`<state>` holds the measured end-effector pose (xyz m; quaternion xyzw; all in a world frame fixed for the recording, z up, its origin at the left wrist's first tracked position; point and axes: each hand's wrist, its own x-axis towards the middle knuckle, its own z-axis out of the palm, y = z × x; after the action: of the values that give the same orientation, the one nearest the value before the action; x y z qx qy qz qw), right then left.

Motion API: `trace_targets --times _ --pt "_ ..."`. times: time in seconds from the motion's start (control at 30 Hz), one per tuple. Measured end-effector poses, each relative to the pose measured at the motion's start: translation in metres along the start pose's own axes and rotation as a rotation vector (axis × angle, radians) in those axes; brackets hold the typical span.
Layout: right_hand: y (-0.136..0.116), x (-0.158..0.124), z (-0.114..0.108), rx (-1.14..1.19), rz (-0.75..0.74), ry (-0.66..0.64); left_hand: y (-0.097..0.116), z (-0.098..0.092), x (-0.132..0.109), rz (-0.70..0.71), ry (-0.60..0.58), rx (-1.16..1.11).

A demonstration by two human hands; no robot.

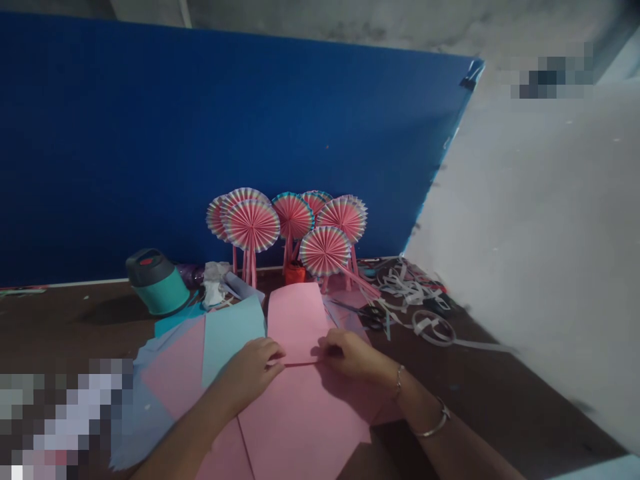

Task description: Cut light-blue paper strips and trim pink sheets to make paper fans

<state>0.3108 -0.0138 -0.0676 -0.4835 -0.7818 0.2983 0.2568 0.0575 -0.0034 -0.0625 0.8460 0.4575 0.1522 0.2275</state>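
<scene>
A pink paper sheet [299,317] lies on the dark table in front of me, folded up so its far part stands over the near part. My left hand [249,373] pinches the fold edge at its left end. At the fold's right end my right hand [350,353] presses down with curled fingers. More pink paper [300,427] spreads below both hands, with a light blue sheet [231,333] and another pink sheet [175,373] to the left.
Several pink pleated paper fans on sticks [295,230] stand against a blue board [200,133]. A teal flask [155,280] sits at the left, scissors [370,315] and white paper strips [420,300] at the right. A white board [540,233] leans on the right.
</scene>
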Motion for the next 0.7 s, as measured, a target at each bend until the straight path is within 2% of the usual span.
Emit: trace_targets --times 0.27,0.5,0.7 --pt "0.013 0.002 0.004 0.025 0.006 0.015 0.002 -0.004 -0.002 -0.045 -0.017 -0.042" --pt "0.014 0.004 0.002 -0.007 0.032 0.002 -0.005 -0.001 0.002 -0.173 -0.031 -0.169" --pt "0.012 0.004 0.001 -0.017 0.057 0.008 -0.009 0.001 0.003 -0.229 -0.038 -0.263"
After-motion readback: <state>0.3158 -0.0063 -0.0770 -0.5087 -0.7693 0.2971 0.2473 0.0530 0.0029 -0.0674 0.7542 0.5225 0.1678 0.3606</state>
